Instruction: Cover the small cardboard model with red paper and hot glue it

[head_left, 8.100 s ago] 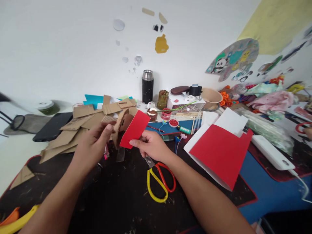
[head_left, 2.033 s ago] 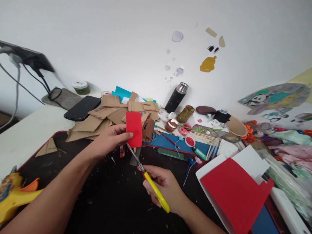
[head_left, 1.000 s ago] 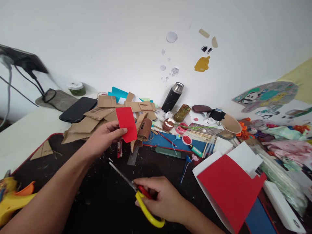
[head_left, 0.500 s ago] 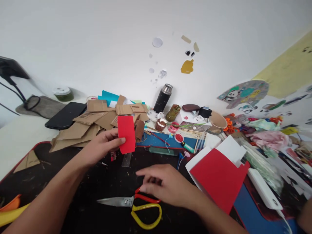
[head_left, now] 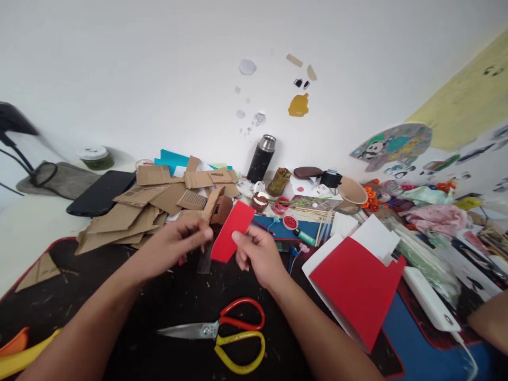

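Observation:
My right hand (head_left: 260, 251) pinches a small red paper piece (head_left: 232, 233) by its right edge, thumb in front. Beside it, my left hand (head_left: 184, 241) has thumb and forefinger closed on a narrow brown cardboard strip (head_left: 211, 205), partly hidden by the fingers. Below both hands lie scissors (head_left: 206, 330) with one red and one yellow handle, blades pointing left. A larger red sheet (head_left: 357, 286) with a cut-out corner rests to the right, on top of white paper.
Cardboard scraps (head_left: 119, 217) are piled at the left behind my left hand. A black flask (head_left: 262, 159) stands by the wall. A white power strip (head_left: 428, 304) is at the right, near another bare arm (head_left: 490, 320). Orange and yellow handles (head_left: 27, 354) show at lower left.
The red paper piece has passed from my left hand to my right, which rose from the scissors. My left hand now pinches the cardboard strip.

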`<state>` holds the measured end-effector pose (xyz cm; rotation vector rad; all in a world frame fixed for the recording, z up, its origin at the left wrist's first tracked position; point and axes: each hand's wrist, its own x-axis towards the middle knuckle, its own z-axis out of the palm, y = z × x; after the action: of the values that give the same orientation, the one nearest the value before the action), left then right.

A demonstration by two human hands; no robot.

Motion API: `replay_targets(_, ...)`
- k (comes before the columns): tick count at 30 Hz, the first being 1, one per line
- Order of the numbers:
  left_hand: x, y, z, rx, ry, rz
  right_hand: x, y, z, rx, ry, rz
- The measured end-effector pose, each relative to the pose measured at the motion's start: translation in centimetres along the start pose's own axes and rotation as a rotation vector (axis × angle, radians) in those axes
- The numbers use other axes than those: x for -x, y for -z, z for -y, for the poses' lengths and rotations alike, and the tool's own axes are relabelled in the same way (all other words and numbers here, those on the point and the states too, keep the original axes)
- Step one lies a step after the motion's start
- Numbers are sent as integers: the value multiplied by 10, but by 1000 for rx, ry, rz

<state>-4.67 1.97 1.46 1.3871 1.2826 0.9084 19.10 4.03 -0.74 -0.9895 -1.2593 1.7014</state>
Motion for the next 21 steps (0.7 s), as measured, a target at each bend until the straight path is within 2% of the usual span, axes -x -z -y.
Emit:
replay_targets(2,-3,6,5,-48,-29,-299,-10,0,4,-123,48,-127)
replay_targets(3,-5,8,7,-98,-45,-409,-15,1,6,-166,78,-177)
replay_targets(4,-6,9,9,-159,-60,-479,-19,2,6,-191,109,-216)
replay_targets(5,-8,9,12,-220,-67,-498,-23,3,5,-198,139,-245)
replay_targets(9,-13,-3,24,-431,-62,-412,-26,10,-5,-81,195,-263)
replay_targets(13,-16,-15,38,-588,-16,-388,-20,21,-13,20,208,-239)
replay_targets(16,-19,-17,41,-576,34,-342,-17,25,-13,6,221,-256)
replay_targets(21,-18,-16,32,-435,107,-308,-16,22,-11,-18,225,-220)
